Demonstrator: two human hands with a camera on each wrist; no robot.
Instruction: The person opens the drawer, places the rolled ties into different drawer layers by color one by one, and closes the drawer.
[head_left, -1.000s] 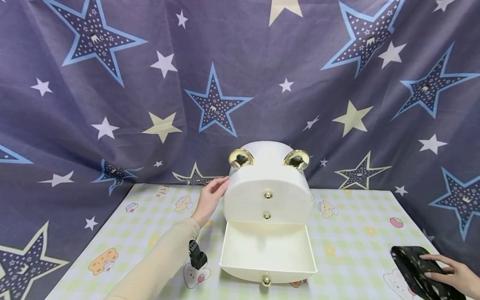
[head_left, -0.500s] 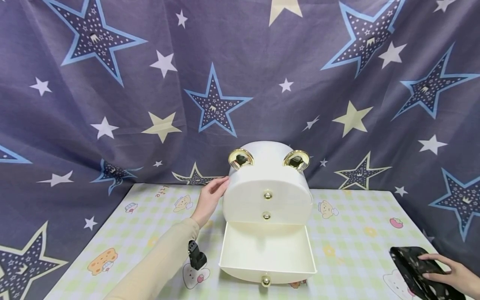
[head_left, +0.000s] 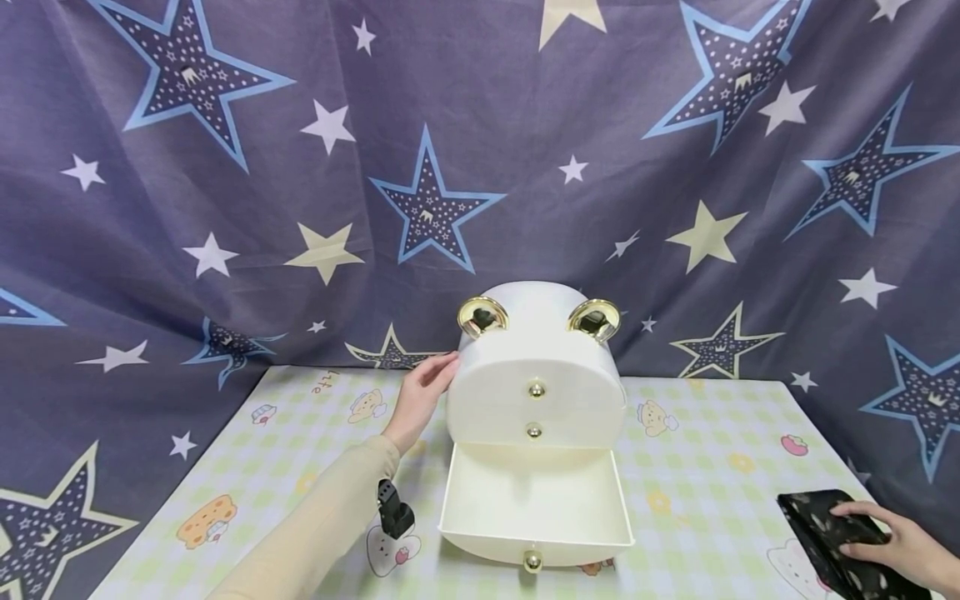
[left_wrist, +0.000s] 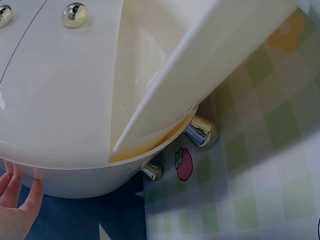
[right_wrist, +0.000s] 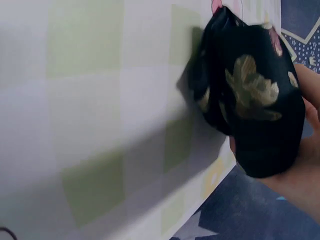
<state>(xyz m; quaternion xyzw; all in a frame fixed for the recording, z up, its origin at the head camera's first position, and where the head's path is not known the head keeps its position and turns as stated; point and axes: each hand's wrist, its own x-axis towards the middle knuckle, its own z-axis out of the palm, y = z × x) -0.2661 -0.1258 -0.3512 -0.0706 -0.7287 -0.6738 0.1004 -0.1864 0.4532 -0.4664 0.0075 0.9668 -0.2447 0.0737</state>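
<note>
A white rounded drawer box (head_left: 536, 375) with gold ears and gold knobs stands in the middle of the checked table cover (head_left: 697, 467). Its bottom drawer (head_left: 536, 508) is pulled out and shows nothing inside. My left hand (head_left: 423, 387) rests with straight fingers against the box's left side; in the left wrist view the fingertips (left_wrist: 22, 192) touch the box (left_wrist: 65, 100) at its lower edge. At the table's front right, my right hand (head_left: 892, 546) grips a folded black patterned cloth (head_left: 821, 521). In the right wrist view the cloth (right_wrist: 250, 95) sits tilted against the hand (right_wrist: 300, 180).
A blue drape with stars (head_left: 300, 167) hangs behind the table and falls around its sides. A small black object (head_left: 393, 510) sits by my left sleeve, beside the open drawer. The table's right edge lies just beyond the cloth.
My right hand has slid a little up and left on the black cloth, and the cloth has shifted slightly with it. The left hand and the box have not moved.
</note>
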